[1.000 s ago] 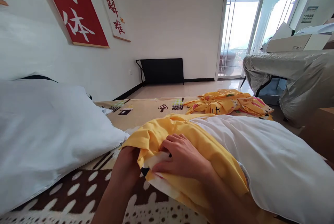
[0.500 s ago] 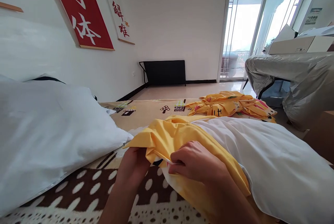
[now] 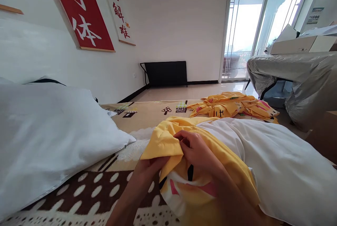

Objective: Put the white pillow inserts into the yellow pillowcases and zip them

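Note:
A yellow pillowcase (image 3: 163, 141) with pink, black and white printed patches covers the near-left end of a white pillow (image 3: 284, 155). My left hand (image 3: 150, 171) reaches under a folded flap of the case, its fingertips hidden by the cloth. With bent fingers, my right hand (image 3: 196, 150) pinches the fabric at the flap's right side. The rest of the pillow lies bare to the right. Another white pillow (image 3: 58, 131), with a zip along its edge, lies on the left, apart from both hands.
A patterned brown and beige blanket (image 3: 147, 110) spreads beneath everything. Crumpled yellow printed cloth (image 3: 231, 104) lies at its far edge. A plastic-covered piece of furniture (image 3: 302, 66) bearing a box (image 3: 295, 45) stands at right. A black folded panel (image 3: 165, 73) leans against the back wall.
My left hand has shifted right and slightly down under the flap. My right hand has moved up a little on the cloth. The flap is folded over, showing more of the printed part.

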A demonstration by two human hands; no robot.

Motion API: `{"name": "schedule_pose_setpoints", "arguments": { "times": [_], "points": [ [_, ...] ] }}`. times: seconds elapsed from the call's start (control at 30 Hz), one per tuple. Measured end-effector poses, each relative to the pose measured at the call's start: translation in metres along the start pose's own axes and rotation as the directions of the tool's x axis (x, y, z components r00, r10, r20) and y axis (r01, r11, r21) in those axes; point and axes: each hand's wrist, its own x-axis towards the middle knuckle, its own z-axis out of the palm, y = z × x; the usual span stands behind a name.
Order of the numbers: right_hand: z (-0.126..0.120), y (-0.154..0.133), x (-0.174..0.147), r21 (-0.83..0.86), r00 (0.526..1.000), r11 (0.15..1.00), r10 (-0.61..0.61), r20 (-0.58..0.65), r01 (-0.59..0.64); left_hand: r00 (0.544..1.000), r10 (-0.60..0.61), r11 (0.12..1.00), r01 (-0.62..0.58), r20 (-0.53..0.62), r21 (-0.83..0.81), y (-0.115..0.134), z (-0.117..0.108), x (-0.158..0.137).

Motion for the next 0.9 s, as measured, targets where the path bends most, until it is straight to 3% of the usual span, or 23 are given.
{"name": "schedule_pose_setpoints", "arguments": {
  "times": [0.07,0.2,0.3,0.4,0.53,0.63,0.77,0.9],
  "points": [
    [-0.004,0.001,-0.001,0.071,0.999,0.997,0.019,0.032,-0.021,0.993,0.066,0.996,-0.072,0.096,0.061,0.006,0.004,-0.002],
    [-0.007,0.002,0.0,0.162,0.998,0.987,0.002,0.064,-0.012,0.989,0.147,0.976,-0.149,0.023,0.156,0.015,0.016,-0.004],
    [-0.001,0.005,0.003,0.18,1.0,0.984,0.009,-0.009,-0.007,0.981,0.194,0.964,-0.196,0.031,0.181,0.015,0.02,-0.005],
    [0.007,0.01,0.008,0.198,0.989,0.98,-0.01,-0.145,0.039,0.979,0.198,0.972,-0.203,0.05,0.122,0.009,0.018,-0.003],
    [0.009,0.016,0.012,0.196,0.967,0.98,0.006,-0.255,0.046,0.985,0.143,0.986,-0.133,0.098,-0.102,0.003,0.018,0.0],
    [0.005,0.014,0.011,0.15,0.97,0.989,0.025,-0.242,0.012,0.997,0.062,0.973,-0.049,0.049,-0.227,0.003,0.024,-0.001],
    [-0.004,0.003,0.002,0.121,0.965,0.992,0.05,-0.258,-0.019,0.998,0.021,0.964,-0.034,-0.051,-0.265,0.004,0.029,-0.003],
    [-0.009,-0.004,-0.005,-0.068,0.999,0.998,0.006,-0.052,-0.01,0.996,-0.015,0.968,-0.006,-0.083,-0.25,0.001,0.03,-0.002]
  ]
}}
